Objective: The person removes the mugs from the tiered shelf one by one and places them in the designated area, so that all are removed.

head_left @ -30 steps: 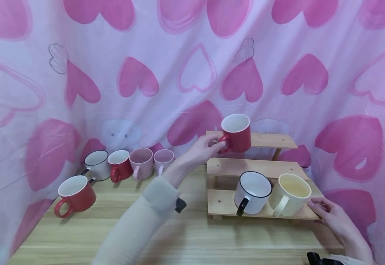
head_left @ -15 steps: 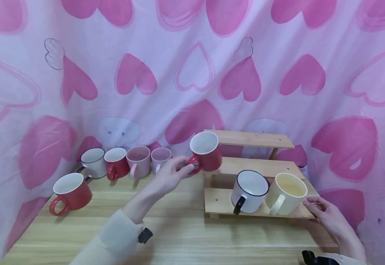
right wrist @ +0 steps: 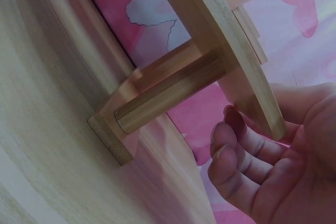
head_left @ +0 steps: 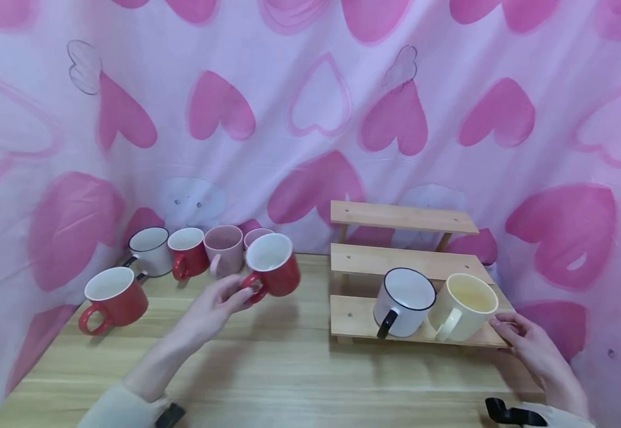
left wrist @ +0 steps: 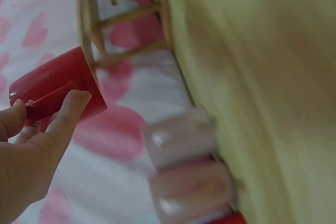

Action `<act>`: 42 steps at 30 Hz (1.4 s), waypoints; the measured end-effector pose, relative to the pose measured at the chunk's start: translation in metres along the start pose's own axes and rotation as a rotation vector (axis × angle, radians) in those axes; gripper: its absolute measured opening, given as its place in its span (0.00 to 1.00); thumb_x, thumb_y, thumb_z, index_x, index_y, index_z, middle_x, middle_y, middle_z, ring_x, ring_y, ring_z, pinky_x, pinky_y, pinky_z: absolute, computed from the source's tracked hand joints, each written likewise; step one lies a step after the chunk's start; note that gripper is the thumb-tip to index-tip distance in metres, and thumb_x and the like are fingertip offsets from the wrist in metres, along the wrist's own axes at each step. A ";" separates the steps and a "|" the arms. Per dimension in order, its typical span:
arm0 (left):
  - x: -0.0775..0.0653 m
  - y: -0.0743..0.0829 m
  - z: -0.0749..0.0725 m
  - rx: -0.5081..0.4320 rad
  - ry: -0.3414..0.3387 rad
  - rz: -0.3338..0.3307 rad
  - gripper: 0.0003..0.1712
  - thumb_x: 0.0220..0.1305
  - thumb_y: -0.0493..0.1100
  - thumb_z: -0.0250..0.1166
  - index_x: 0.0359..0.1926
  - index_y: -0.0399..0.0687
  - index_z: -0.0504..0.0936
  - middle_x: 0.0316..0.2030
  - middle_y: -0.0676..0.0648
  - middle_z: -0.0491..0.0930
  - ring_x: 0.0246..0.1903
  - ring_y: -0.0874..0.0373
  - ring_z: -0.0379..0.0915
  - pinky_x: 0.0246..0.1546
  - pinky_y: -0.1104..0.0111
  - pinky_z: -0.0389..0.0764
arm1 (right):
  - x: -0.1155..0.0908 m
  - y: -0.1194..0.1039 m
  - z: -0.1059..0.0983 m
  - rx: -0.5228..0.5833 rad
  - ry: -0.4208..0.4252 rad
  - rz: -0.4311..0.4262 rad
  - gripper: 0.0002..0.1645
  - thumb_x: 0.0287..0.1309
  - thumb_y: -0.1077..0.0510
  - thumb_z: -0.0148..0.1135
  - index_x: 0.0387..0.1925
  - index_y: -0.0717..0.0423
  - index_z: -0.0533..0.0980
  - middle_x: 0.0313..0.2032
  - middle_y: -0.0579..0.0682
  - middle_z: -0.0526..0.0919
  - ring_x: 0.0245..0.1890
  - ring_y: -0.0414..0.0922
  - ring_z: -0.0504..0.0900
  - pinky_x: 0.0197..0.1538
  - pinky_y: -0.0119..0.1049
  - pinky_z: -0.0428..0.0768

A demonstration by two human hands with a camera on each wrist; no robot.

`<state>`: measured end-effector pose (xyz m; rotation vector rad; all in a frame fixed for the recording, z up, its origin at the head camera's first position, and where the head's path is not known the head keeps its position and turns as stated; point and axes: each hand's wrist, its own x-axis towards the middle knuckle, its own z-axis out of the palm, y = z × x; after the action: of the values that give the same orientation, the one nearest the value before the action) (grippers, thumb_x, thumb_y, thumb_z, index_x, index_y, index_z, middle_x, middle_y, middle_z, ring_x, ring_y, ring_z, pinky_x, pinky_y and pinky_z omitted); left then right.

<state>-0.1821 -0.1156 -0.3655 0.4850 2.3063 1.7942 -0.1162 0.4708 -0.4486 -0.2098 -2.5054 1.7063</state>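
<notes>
My left hand [head_left: 211,312] grips a red mug [head_left: 284,274] by its handle, holding it upright above the table left of the shelf. In the left wrist view, thumb and fingers close round that handle [left wrist: 52,100]. My right hand [head_left: 537,351] holds the right end of the bottom board of a three-tier wooden shelf [head_left: 361,318]. The right wrist view shows its fingers curled under the board's corner [right wrist: 257,103]. On that bottom board stand a white mug [head_left: 402,312] with black rim and handle and, beside it, a cream mug [head_left: 467,315].
At the back left stand a white black-rimmed mug [head_left: 152,255], a red mug [head_left: 192,255], a larger pink mug [head_left: 227,246] and a partly hidden smaller pink mug [head_left: 257,235]. Another red mug [head_left: 123,303] sits nearer on the wooden table [head_left: 289,380]. A heart-patterned curtain [head_left: 310,119] hangs behind.
My left hand has carried the red mug from in front of the top shelf board leftward and down, over the table near the pink mugs. My right hand has stayed at the shelf's corner.
</notes>
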 end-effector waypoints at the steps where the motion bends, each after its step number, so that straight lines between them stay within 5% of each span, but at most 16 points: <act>1: -0.007 -0.004 -0.008 0.018 0.018 -0.017 0.19 0.71 0.40 0.59 0.60 0.39 0.75 0.58 0.40 0.76 0.55 0.47 0.75 0.54 0.61 0.76 | 0.001 0.000 0.003 -0.001 -0.001 0.007 0.05 0.70 0.56 0.57 0.43 0.48 0.78 0.37 0.32 0.77 0.36 0.30 0.75 0.36 0.38 0.83; 5: -0.034 -0.016 -0.035 0.096 0.086 -0.093 0.22 0.73 0.45 0.57 0.62 0.39 0.72 0.57 0.39 0.77 0.54 0.46 0.76 0.55 0.56 0.76 | 0.004 0.001 0.010 -0.001 -0.006 0.024 0.09 0.69 0.56 0.57 0.45 0.57 0.77 0.37 0.30 0.77 0.38 0.28 0.75 0.36 0.39 0.84; 8: -0.048 -0.024 -0.050 0.158 0.135 -0.109 0.24 0.74 0.47 0.56 0.62 0.36 0.70 0.56 0.37 0.77 0.52 0.46 0.78 0.54 0.55 0.76 | 0.003 0.001 0.012 -0.004 0.007 0.010 0.07 0.69 0.57 0.57 0.43 0.54 0.78 0.37 0.29 0.77 0.37 0.28 0.76 0.36 0.38 0.84; 14: -0.065 -0.040 -0.069 0.293 0.239 -0.071 0.19 0.73 0.44 0.57 0.58 0.35 0.74 0.49 0.39 0.80 0.43 0.55 0.81 0.44 0.71 0.80 | 0.000 0.002 0.006 0.065 -0.011 -0.031 0.07 0.70 0.60 0.56 0.42 0.47 0.79 0.37 0.33 0.77 0.37 0.30 0.76 0.35 0.37 0.83; 19: -0.076 -0.053 -0.080 0.369 0.289 -0.103 0.18 0.74 0.44 0.56 0.55 0.34 0.76 0.46 0.40 0.81 0.39 0.64 0.78 0.39 0.75 0.78 | 0.000 0.002 0.004 0.074 -0.028 -0.029 0.08 0.70 0.61 0.56 0.42 0.47 0.79 0.38 0.34 0.78 0.38 0.30 0.76 0.34 0.37 0.83; 25: -0.078 -0.065 -0.091 0.342 0.302 -0.124 0.19 0.74 0.43 0.56 0.56 0.32 0.74 0.46 0.37 0.81 0.38 0.63 0.80 0.38 0.75 0.78 | 0.001 -0.001 0.003 0.027 -0.017 -0.009 0.06 0.70 0.59 0.56 0.42 0.47 0.79 0.38 0.31 0.78 0.38 0.28 0.75 0.35 0.37 0.83; 32: -0.073 -0.074 -0.104 0.439 0.330 -0.177 0.21 0.74 0.49 0.55 0.54 0.35 0.76 0.43 0.40 0.83 0.38 0.60 0.78 0.36 0.73 0.76 | 0.003 -0.002 0.000 0.010 -0.010 -0.002 0.06 0.70 0.58 0.57 0.42 0.46 0.79 0.38 0.30 0.78 0.38 0.28 0.76 0.35 0.37 0.83; 42: -0.072 -0.082 -0.116 0.492 0.359 -0.154 0.18 0.75 0.46 0.54 0.51 0.34 0.76 0.40 0.40 0.82 0.35 0.61 0.73 0.34 0.73 0.72 | 0.002 0.003 -0.001 0.001 -0.002 -0.042 0.09 0.70 0.60 0.56 0.42 0.43 0.79 0.37 0.30 0.79 0.37 0.29 0.77 0.34 0.36 0.83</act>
<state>-0.1664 -0.2648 -0.4194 0.0382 2.9503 1.3202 -0.1174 0.4733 -0.4507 -0.1542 -2.4918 1.6929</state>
